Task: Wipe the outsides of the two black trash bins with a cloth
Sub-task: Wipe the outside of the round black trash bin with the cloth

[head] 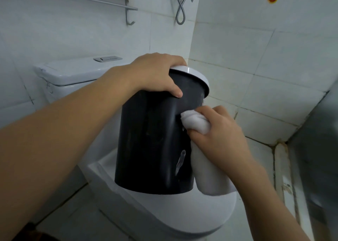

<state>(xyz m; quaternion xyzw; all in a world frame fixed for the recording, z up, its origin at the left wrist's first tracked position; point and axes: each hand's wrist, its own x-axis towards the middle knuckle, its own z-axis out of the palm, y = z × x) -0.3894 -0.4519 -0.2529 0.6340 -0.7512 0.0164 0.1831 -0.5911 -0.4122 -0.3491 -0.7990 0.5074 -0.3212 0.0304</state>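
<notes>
Black plastic bin [151, 140] with a white rim [198, 77], held tilted above a closed white toilet lid [164, 209]; its base hangs just over the lid, and contact cannot be judged. Left hand [155, 74] grips the bin at the top, fingers curled over the rim and thumb pressed on the dark wall. Right hand [217, 131] is closed around a bunched white cloth [196, 122], pressing it against the bin's right side; the loose end of the cloth hangs down beside the bin toward the lid. Pale streaks mark the bin's wall near the cloth. Behind stand the toilet tank [73, 72], white tiled walls, a metal towel rack [102, 1] and a looped shower hose [181, 12].
</notes>
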